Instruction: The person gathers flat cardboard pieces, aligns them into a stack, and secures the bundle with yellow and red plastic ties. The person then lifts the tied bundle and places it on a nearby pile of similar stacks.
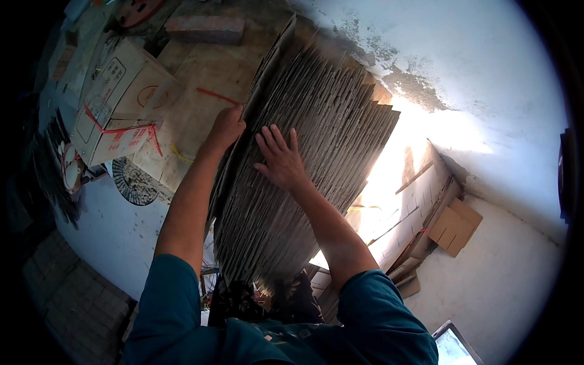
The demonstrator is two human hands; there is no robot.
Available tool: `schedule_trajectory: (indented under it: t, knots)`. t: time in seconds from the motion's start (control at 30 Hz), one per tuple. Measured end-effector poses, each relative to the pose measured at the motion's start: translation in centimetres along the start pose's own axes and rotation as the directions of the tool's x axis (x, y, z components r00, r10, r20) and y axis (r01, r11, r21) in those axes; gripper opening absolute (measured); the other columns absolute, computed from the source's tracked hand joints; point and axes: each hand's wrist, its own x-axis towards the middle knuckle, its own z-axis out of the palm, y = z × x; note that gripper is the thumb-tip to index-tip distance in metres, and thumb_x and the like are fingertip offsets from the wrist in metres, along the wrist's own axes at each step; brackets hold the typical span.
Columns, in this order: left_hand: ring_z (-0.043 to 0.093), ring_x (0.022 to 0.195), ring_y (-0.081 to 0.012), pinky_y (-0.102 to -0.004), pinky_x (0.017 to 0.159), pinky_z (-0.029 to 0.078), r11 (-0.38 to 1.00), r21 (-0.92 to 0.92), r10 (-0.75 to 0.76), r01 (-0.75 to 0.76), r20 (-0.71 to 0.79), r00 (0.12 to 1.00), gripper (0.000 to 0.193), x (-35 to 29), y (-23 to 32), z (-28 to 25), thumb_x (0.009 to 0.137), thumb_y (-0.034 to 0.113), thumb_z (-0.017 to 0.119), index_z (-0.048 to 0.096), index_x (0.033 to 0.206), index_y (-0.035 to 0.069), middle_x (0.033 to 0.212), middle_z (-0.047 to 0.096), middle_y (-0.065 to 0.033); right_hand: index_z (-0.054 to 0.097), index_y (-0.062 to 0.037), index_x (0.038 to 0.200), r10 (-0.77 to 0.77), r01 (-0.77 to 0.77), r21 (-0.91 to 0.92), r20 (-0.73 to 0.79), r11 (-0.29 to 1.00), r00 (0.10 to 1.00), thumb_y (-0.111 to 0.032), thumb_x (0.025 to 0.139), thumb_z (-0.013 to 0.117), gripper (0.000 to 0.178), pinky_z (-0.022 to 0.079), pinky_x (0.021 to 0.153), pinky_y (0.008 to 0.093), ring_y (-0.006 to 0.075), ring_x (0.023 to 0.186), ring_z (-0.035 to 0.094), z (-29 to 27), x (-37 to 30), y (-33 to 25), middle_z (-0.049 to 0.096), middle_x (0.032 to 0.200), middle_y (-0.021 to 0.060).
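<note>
A tall stack of thin grey-brown cardboard sheets [340, 115] stands on edge in front of me, its many edges packed side by side. My right hand [283, 158] rests palm down on these edges with its fingers spread. At the stack's left side my left hand [228, 126] is closed in a fist against the outermost sheets. A narrow red strap [216, 95] reaches the top of that fist from the left. What the left fingers grip is hidden. Between the two hands a dark gap parts the left sheets from the others.
The stack leans across a brown board-topped table [194, 67]. Left of it is a cardboard box [118, 100] with red strap, and behind lies a reddish brick [205, 29]. A white wall [486, 55] rises at the right, above more cardboard [455, 228] in bright light.
</note>
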Motion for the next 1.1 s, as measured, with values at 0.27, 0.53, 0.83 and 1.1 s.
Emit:
schedule_trajectory:
  t: [0.27, 0.53, 0.83, 1.1]
  knots:
    - [0.060, 0.076, -0.0396, -0.0467, 0.066, 0.049, 0.970, 0.218, 0.119, -0.103, -0.060, 0.991, 0.012, -0.2, 3.0, 2.2, 0.081, 0.004, 0.048, 0.050, 0.091, -0.003, 0.078, 0.061, -0.0221, 0.029, -0.0088, 0.141, -0.001, 0.001, 0.042, 0.000, 0.999, 1.000, -0.051, 0.086, 0.046, 0.072, 0.000, 0.111, 0.0545, 0.0225, 0.140, 0.010, 0.2, 0.1, 0.2, 0.023, 0.148, 0.0077]
    - [0.061, 0.077, -0.0389, -0.0456, 0.067, 0.049, 0.988, 0.135, 0.059, -0.074, 0.112, 0.992, 0.022, 0.3, 2.7, 1.8, 0.084, 0.013, 0.052, 0.050, 0.098, -0.004, 0.081, 0.061, -0.0223, 0.030, -0.0093, 0.141, 0.004, -0.003, 0.041, -0.018, 0.999, 1.000, -0.050, 0.084, 0.049, 0.073, 0.001, 0.111, 0.0546, 0.0219, 0.140, 0.011, 0.1, 0.0, 0.1, 0.024, 0.148, 0.0071]
    - [0.059, 0.071, -0.0250, -0.0333, 0.068, 0.046, 0.951, -0.307, 0.046, -0.025, 0.063, 0.997, 0.026, 1.4, -0.3, 1.1, 0.078, 0.013, 0.063, 0.057, 0.095, -0.005, 0.076, 0.059, -0.0188, 0.030, -0.0063, 0.140, -0.008, 0.009, 0.044, -0.017, 0.999, 1.000, -0.050, 0.085, 0.047, 0.071, 0.004, 0.111, 0.0544, 0.0242, 0.140, 0.012, -0.3, -0.1, 0.0, 0.023, 0.147, 0.0109]
    - [0.060, 0.089, -0.0376, -0.0422, 0.076, 0.046, 0.964, -0.267, -0.024, 0.015, -0.031, 0.999, 0.029, 1.4, -0.8, 0.5, 0.080, 0.017, 0.062, 0.056, 0.100, -0.003, 0.090, 0.062, -0.0225, 0.031, -0.0023, 0.138, 0.007, -0.003, 0.080, -0.054, 0.997, 0.999, -0.049, 0.082, 0.053, 0.076, 0.003, 0.111, 0.0550, 0.0247, 0.139, 0.013, 0.3, -0.1, 0.1, 0.026, 0.146, 0.0121]
